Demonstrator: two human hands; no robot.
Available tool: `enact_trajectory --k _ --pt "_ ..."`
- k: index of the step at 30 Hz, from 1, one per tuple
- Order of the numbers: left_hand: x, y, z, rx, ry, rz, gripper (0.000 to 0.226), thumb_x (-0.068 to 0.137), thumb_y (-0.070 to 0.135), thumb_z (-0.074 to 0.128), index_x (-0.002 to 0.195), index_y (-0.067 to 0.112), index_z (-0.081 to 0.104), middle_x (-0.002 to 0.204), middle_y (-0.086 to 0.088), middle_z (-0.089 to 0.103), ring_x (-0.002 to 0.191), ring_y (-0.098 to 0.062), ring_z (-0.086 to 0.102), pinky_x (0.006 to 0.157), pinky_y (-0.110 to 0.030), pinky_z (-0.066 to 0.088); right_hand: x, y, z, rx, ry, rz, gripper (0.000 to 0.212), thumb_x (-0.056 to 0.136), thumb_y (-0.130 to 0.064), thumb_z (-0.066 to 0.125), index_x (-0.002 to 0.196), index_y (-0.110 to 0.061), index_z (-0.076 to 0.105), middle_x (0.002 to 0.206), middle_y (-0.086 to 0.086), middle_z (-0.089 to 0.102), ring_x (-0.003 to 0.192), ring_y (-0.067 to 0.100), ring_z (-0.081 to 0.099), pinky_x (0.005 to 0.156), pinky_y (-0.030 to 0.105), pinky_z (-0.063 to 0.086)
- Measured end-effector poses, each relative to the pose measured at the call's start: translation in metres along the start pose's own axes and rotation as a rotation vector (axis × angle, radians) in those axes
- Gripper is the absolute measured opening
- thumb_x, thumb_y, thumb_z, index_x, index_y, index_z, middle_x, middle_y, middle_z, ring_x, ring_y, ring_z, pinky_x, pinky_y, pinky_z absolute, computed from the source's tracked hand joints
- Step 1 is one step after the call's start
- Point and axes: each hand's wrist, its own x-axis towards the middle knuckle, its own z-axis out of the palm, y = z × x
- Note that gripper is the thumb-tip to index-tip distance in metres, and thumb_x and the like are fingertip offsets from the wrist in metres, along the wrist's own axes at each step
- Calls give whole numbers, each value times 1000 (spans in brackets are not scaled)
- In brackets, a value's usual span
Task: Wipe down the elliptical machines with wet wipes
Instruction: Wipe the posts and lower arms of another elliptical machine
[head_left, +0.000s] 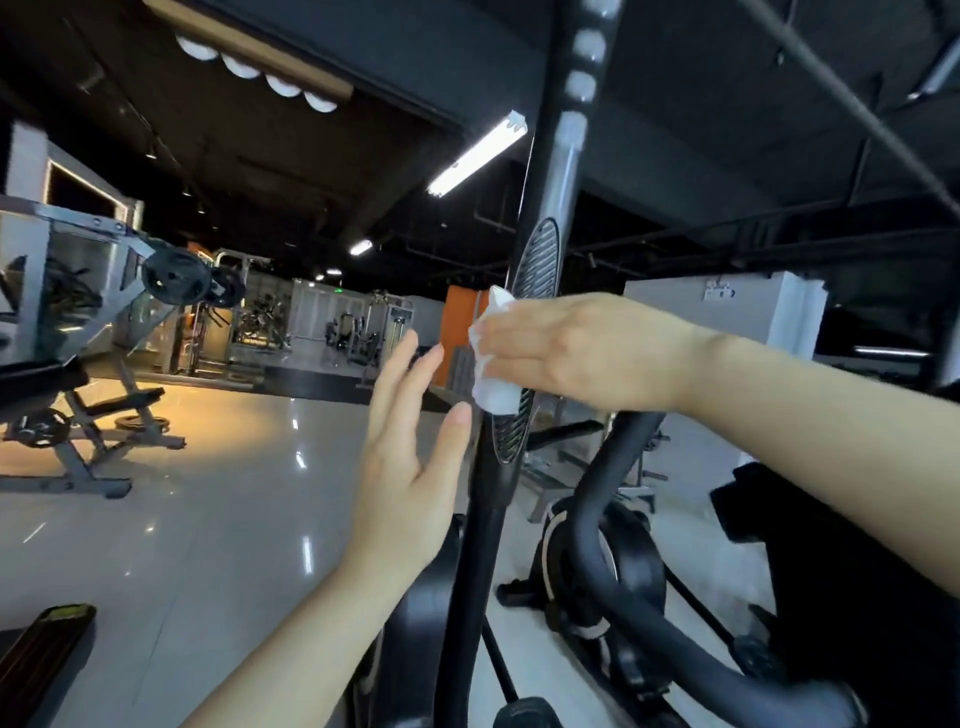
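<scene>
In the head view, we see the elliptical's upright handlebar (540, 249) run as a long dark pole from the top centre of the frame down to the bottom centre, so its long axis is close to vertical, leaning slightly right toward the top. Midway along it sits a ribbed oval grip panel (535, 260).

Our right hand (576, 348) reaches in from the right edge and lies across the pole at mid-frame, fingers curled round a white wet wipe (493, 358) and pressing it against the ribbed panel. The wipe is bunched between the fingers and the bar, showing on the left side of the pole. This hand is the one in contact, so we judge the coming stroke has to travel along the pole's length, up or down.

Our left hand (410, 457) comes up from the lower left, fingers straight and spread, holding nothing. Its thumb tip is just beside the pole's left edge, below the wipe; we cannot tell whether it touches.

Weight benches (83, 415) stand on the glossy floor (208, 519) at the left of the frame, and a second elliptical (602, 561) sits lower right.
</scene>
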Motion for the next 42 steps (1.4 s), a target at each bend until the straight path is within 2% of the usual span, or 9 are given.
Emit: enact_trajectory --k 4,9,15,22,29,32,35,38,42 --pt "41 13 31 73 13 39 59 99 35 53 152 33 27 158 30 10 140 18 10 107 -1 11 9 88 -38 -137 41 210 41 90 0 29 110 -8 64 121 9 61 118 28 57 79 44 56" --pt "105 36 59 259 25 261 67 97 46 38 156 31 11 162 19 2 149 -2 3 121 -33 13 24 153 -63 -187 75 458 48 86 8 43 127 -12 60 142 3 50 138 23 41 91 39 52" --pt "133 25 80 519 94 416 64 101 47 31 157 25 9 164 -1 12 148 -16 16 117 -42 15 39 183 -81 -189 108 641 46 90 5 44 130 -13 58 134 2 54 132 25 44 99 40 46" --pt "140 16 83 564 90 436 57 105 45 20 158 25 13 164 0 15 149 -15 17 117 -45 17 56 210 -122 473 -77 1003 23 98 -9 42 86 -5 61 77 0 52 75 12 46 75 25 37" --pt "145 17 80 569 40 404 60 104 52 10 158 27 11 165 2 14 148 -12 15 117 -39 16 46 223 -157 345 -292 1037 24 96 -16 44 80 -4 58 95 14 69 103 25 66 108 36 41" --pt "170 33 81 506 59 415 61 95 61 -7 153 41 -15 164 13 -12 150 -6 -9 122 -41 3 63 219 -153 349 -297 1077 30 93 -12 43 63 -13 42 79 16 57 83 27 60 104 31 41" --pt "194 47 84 575 96 425 59 102 52 7 156 28 12 164 3 15 150 -17 18 115 -48 16 87 224 -141 539 -278 1161 23 92 -7 43 78 -10 62 82 -3 63 80 13 65 97 28 49" --pt "197 40 87 611 150 486 57 101 42 26 153 19 27 160 -4 29 144 -24 33 110 -53 24 103 229 -137 609 -310 1230 25 95 -7 47 113 -1 62 111 11 68 99 21 69 94 33 54" --pt "197 35 87 640 217 516 56 100 38 29 153 19 29 159 -5 31 142 -25 36 109 -56 24 107 229 -146 570 -394 1231 30 86 3 47 109 5 65 109 13 71 97 24 72 93 35 55"
